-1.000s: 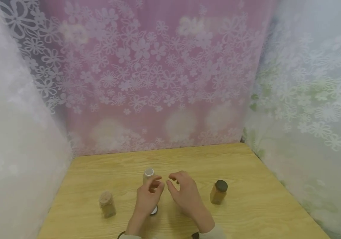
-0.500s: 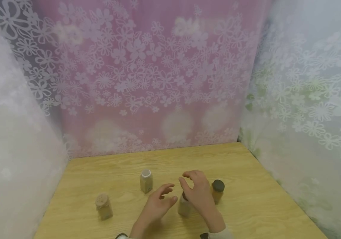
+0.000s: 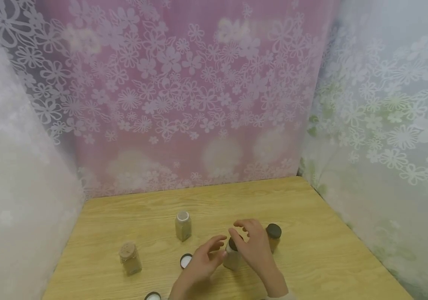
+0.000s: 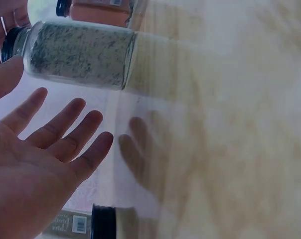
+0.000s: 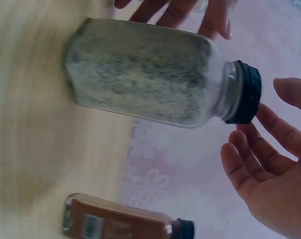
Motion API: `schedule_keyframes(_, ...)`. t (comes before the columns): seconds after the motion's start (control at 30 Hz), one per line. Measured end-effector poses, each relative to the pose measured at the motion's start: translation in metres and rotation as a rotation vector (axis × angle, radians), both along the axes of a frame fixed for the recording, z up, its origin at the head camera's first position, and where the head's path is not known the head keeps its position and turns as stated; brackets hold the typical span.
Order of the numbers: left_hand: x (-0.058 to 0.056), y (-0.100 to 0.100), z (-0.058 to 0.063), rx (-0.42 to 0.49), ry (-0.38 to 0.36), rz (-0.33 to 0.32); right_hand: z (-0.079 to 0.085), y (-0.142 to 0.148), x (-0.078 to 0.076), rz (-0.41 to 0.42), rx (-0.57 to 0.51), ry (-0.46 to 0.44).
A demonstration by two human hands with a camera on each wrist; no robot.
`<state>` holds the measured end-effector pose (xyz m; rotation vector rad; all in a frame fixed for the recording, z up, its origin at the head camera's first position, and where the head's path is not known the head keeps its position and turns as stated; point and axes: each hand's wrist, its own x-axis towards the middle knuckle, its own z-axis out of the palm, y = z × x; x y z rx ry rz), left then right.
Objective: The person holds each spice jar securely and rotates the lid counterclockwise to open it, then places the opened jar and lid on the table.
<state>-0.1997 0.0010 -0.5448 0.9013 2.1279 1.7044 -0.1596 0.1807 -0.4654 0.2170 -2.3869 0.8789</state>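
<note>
A glass jar of grey-green speckled seasoning [image 3: 232, 260] with a black lid stands upright between my hands. My left hand [image 3: 204, 260] is at its left side, fingers spread; in the left wrist view its thumb lies close to the lid, contact unclear. My right hand [image 3: 254, 246] is at the black lid [image 5: 244, 93], its fingers loosely bent around it without a visible grip. In the right wrist view, fingertips lie very close to the lid; whether they touch cannot be told. The jar's label is not visible.
Behind the right hand stands a black-lidded jar of orange-brown powder [image 3: 274, 237]. A white-rimmed jar [image 3: 183, 227] and a cloth-topped jar [image 3: 130, 259] stand to the left. Two loose black-rimmed lids [image 3: 185, 261] lie on the wooden table [image 3: 98, 233], one near the front edge.
Both hands have moved right, away from the white-rimmed jar, to the speckled jar. That jar, earlier hidden behind the right hand, now shows between them. A lid beside the left hand is uncovered.
</note>
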Motion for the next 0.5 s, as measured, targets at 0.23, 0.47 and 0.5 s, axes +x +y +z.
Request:
schedule_keyframes(0.23,0.001,0.001,-0.004,-0.01,0.021,-0.015,-0.017,0.002,0.009,-0.033,-0.096,-0.15)
schedule_keyframes(0.47,-0.003,0.001,-0.004,-0.116,0.071,-0.02,-0.026,0.008,0.014,-0.021,-0.154,-0.195)
schedule_keyframes(0.5,-0.003,0.002,-0.003,-0.137,0.089,-0.021,-0.027,0.009,0.015,-0.023,-0.155,-0.193)
